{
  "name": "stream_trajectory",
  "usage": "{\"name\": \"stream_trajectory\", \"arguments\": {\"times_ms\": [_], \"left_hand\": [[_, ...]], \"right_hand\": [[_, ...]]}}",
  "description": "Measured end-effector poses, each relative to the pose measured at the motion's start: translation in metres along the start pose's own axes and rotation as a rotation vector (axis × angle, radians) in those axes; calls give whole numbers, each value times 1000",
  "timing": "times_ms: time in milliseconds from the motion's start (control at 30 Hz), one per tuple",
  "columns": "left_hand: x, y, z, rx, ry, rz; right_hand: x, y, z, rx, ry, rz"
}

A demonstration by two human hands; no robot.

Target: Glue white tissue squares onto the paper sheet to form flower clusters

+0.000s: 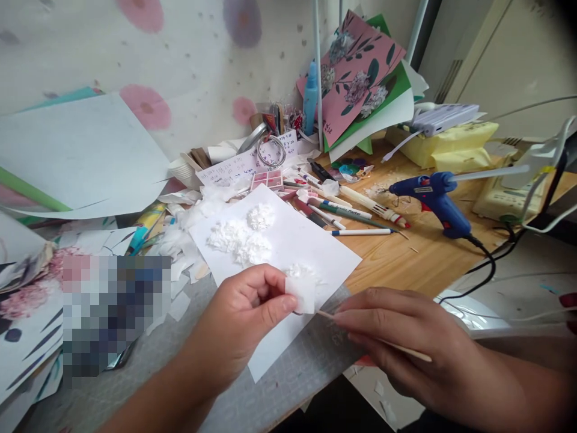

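Observation:
My left hand (252, 307) pinches a small white tissue square (300, 293) between thumb and forefinger, above a white sheet (329, 248). Just to its right, my right hand (401, 337) is closed on a thin wooden stick (408, 350), whose tip points at the lower right edge of the square. Ruffled white paper clusters (238, 240) lie on the left part of the sheet. Another white cluster (300, 270) sits behind the tissue square, partly hidden by it. The sheet rests on a grey cutting mat (175, 379).
A blue glue gun (433, 191) lies on the wooden table at the right, its cable hanging over the edge. Markers (345, 209) spread behind the sheet. Loose tissue pieces (180, 240) are at its left. Pink flower artwork (360, 78) leans at the back.

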State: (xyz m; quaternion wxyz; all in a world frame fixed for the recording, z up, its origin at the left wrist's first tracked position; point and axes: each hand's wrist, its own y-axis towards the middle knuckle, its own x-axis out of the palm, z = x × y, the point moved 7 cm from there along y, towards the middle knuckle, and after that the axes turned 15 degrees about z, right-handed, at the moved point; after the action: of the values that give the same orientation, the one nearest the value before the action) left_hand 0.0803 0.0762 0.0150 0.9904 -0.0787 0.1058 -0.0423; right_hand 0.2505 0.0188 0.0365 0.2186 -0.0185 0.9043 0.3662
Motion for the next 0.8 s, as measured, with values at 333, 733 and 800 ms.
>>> {"name": "stream_trajectory", "arguments": {"times_ms": [333,733,800], "left_hand": [[3,7,2,170,306,44],[18,5,2,430,587,117],[21,4,2,477,637,120]], "right_hand": [[5,-1,11,37,-33,-29],[10,-3,-5,-24,-45,-117],[7,-2,-7,-21,-42,-102]]}}
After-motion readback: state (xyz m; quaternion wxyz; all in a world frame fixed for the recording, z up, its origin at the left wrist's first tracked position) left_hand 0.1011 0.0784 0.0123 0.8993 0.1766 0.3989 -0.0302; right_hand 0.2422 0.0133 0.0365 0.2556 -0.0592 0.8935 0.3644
